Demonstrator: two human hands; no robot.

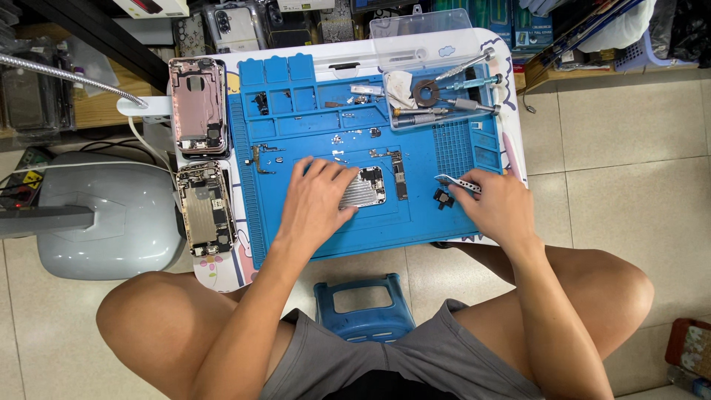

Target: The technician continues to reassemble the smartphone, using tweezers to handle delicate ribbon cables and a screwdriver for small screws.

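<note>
Left hand (317, 198) lay flat, fingers together, pressing a ribbed silver phone plate (364, 187) at the centre of the blue silicone repair mat (444, 215). My right hand (502, 204), at three o'clock, pinched perforated metal tweezers (458, 184). At nine o'clock I saw two gutted phone housings (201, 155); beige floor tiles (629, 148) lay beyond.

Metal plate (364, 187): silver, ribbed, rectangular; flat on the blue mat, mid-bench, its left part under the left hand's fingers.
Tweezers (459, 184): slim, silvery with dark holes; held in the right hand, tips pointing left, low over the mat.
Black part (444, 198): small and dark, on the mat just beneath the tweezers' tips.
</note>
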